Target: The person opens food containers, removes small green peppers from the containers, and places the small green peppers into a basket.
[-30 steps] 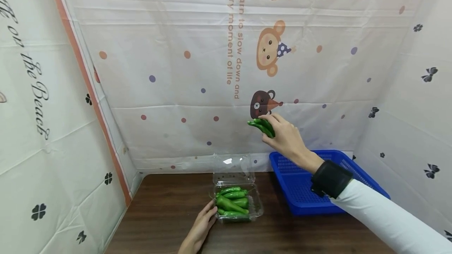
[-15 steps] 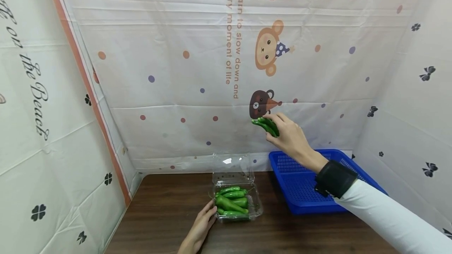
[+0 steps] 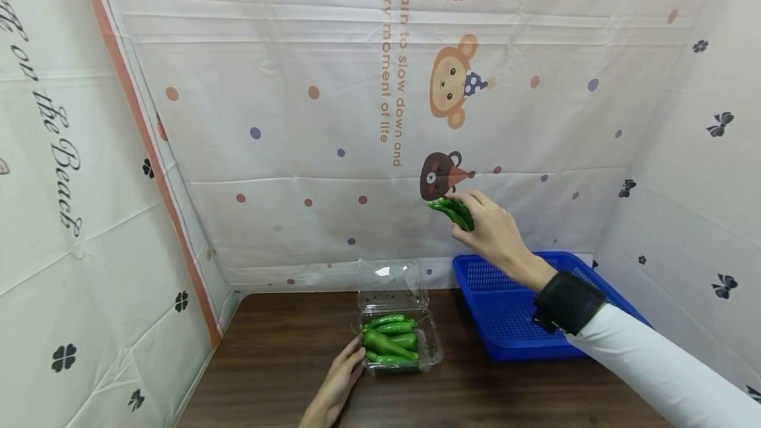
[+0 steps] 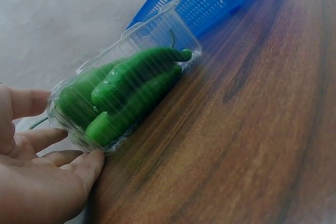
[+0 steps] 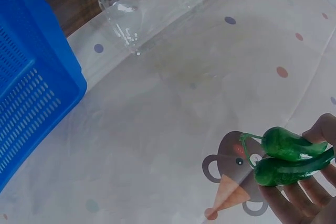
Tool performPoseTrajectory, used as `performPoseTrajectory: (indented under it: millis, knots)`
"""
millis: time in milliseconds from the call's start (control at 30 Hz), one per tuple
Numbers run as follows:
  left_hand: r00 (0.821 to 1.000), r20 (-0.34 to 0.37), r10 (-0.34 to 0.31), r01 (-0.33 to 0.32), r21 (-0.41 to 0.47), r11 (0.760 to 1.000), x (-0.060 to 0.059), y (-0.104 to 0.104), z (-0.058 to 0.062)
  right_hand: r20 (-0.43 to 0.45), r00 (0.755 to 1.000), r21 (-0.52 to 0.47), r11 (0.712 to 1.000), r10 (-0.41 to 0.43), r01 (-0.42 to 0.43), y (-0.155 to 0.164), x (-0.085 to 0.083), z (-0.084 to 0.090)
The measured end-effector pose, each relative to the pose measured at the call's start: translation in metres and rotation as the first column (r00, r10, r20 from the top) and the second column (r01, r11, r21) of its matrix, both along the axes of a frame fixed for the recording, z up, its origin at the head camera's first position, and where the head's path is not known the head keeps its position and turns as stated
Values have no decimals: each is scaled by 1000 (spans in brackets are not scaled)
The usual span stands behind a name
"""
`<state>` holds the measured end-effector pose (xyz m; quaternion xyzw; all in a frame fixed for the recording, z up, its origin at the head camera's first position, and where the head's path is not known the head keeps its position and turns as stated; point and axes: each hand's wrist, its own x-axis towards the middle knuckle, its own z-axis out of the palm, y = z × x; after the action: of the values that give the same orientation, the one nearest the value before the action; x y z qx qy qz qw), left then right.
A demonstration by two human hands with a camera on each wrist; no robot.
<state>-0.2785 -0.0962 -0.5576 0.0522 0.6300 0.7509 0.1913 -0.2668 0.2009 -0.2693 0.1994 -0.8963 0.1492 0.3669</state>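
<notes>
Plastic this thin is best steadied lightly: the clear, hinged-lid box [image 3: 431, 347] on the brown wooden table [image 3: 285, 349] is touched at its left side by the left hand [image 3: 339, 376], fingers extended; green peppers [image 3: 386, 343] are contained inside. To the right, the blue perforated plastic basket [image 3: 529, 351] is overhung by a white sleeve [image 3: 648, 365], the arm being stretched far and leftward. Before the patterned white sheet [image 3: 285, 150], two glossy green peppers [image 3: 455, 214] are pinched, raised, between thumb and fingers of the right hand [image 3: 495, 235]; even, gentle pressure should keep both from slipping.
</notes>
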Motion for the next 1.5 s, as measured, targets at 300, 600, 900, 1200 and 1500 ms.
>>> performPoseTrajectory:
  millis: [300,600,900,1200,1500]
  knots:
    - [1000,7,-1,1,-9,1000,0,1,0,-20,999,11,999,-30,30,8,2,0]
    - [1000,-15,0,0,-19,1000,1,1,0,-44,998,-2,999,-54,54,17,3,4]
    - [1000,7,7,-6,-27,1000,0,1,0,-71,995,6,997,-70,71,25,5,1]
    - [1000,-2,3,-3,-19,1000,2,4,-1,-83,994,9,997,-78,79,33,7,-1]
    - [1000,15,15,-14,-14,1000,3,1,3,-88,993,8,997,-74,75,31,6,1]
